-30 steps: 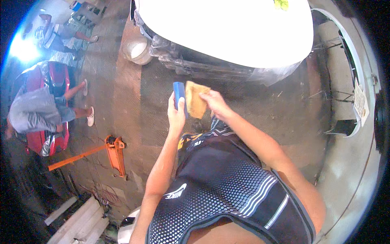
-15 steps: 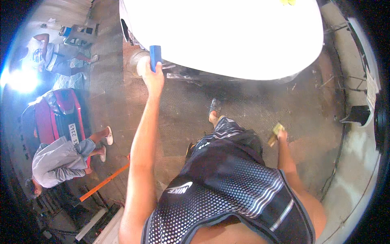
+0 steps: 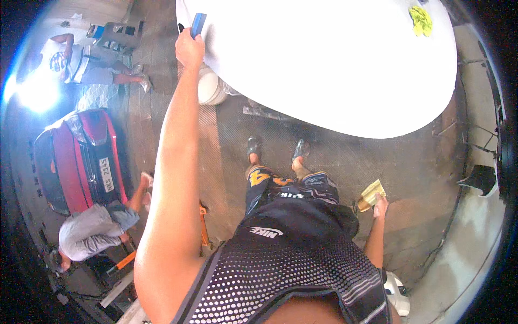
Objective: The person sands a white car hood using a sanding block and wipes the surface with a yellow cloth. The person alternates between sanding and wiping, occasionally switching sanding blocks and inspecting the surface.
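Left hand (image 3: 190, 49): gripping a blue block (image 3: 199, 24), fingers covering its lower end; block overlapping the edge of a white panel (image 3: 324, 70), contact unclear
Right hand (image 3: 380, 207): pinching a yellow folded sheet (image 3: 371, 194), well apart from the panel; material hard to tell
Hidden: left arm partly covering a pale bucket (image 3: 211, 89) and an orange jack (image 3: 204, 229)
Panel: running off the top; glare washing out detail; yellow-green cloth (image 3: 421, 21) lying near its right side
Floor (image 3: 334, 162): showing brown, patterned, scuffed
Room: red car (image 3: 81, 162) standing left; one person (image 3: 89, 232) bending beside it
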`<state>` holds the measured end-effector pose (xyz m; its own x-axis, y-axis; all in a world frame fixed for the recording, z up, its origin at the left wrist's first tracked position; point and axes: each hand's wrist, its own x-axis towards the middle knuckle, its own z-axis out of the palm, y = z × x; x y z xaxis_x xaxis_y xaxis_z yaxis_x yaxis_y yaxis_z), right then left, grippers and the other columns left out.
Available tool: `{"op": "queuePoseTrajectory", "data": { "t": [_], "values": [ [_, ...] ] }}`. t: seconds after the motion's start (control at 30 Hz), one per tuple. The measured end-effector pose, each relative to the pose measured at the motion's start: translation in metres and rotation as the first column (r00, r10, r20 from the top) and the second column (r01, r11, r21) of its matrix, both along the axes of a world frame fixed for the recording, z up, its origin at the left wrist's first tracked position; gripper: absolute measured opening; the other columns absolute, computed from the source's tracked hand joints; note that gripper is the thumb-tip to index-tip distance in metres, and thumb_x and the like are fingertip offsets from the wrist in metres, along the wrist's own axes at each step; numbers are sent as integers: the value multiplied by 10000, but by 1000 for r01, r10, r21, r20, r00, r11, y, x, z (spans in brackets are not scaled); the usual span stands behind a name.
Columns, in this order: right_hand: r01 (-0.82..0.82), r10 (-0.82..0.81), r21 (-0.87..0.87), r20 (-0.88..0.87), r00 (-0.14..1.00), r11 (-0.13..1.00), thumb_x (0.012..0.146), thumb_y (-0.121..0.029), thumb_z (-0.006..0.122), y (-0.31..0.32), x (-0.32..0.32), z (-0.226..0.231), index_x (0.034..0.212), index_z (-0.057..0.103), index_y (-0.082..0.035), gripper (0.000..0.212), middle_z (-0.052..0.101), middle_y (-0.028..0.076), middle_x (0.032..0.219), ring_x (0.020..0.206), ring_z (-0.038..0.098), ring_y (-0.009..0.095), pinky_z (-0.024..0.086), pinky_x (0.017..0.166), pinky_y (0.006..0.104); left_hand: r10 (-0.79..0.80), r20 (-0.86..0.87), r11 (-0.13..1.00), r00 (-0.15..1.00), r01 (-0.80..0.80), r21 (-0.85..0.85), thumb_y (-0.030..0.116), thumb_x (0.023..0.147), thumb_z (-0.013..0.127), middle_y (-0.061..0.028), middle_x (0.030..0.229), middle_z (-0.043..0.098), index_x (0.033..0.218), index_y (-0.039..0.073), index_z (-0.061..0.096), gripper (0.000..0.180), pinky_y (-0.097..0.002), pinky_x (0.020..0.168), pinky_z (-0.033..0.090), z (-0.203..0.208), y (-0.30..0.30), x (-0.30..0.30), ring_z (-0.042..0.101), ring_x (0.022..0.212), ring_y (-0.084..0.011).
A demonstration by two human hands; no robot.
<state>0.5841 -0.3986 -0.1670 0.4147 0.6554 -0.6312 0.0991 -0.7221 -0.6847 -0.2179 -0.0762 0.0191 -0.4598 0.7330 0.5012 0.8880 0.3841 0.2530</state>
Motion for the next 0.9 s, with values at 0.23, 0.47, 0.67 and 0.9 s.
{"op": "queuePoseTrajectory", "data": {
  "t": [0.23, 0.47, 0.67, 0.9],
  "values": [
    [99, -74, -175, 145, 987, 980, 988, -217, 631, -76, -27, 5, 1233, 670, -26, 313, 704, 72, 1073, 918, 674, 232, 549, 780, 398, -158, -108, 984, 982, 148, -96, 211, 905, 655, -155, 1065, 706, 1109, 53, 666, 258, -501, 866, 546, 8, 91, -5, 671, 1015, -359],
    [217, -181, -238, 165, 970, 947, 992, -204, 636, -239, -100, 30, 1158, 685, -42, 237, 708, 65, 994, 801, 683, 200, 533, 642, 367, -258, -277, 964, 925, 227, -141, 223, 914, 623, -121, 906, 678, 1091, 41, 651, 256, -460, 671, 577, -43, 97, 60, 692, 857, -303],
    [261, -231, -245, 147, 962, 934, 997, -172, 621, -251, -221, 49, 1195, 676, 0, 268, 710, 76, 1046, 889, 686, 220, 554, 790, 398, -825, 132, 533, 549, 834, -143, 141, 945, 568, -148, 889, 631, 945, 18, 625, 136, -481, 742, 556, -103, -89, 202, 664, 838, -329],
    [354, -332, -152, 152, 931, 923, 991, -170, 631, -225, -258, 57, 1186, 683, 3, 265, 701, 61, 1040, 906, 662, 196, 533, 803, 370, -645, 329, 730, 689, 683, 1, 222, 868, 655, -202, 1014, 633, 1072, 30, 626, 281, -524, 863, 520, -70, -72, 100, 637, 980, -407]
  ]
}}
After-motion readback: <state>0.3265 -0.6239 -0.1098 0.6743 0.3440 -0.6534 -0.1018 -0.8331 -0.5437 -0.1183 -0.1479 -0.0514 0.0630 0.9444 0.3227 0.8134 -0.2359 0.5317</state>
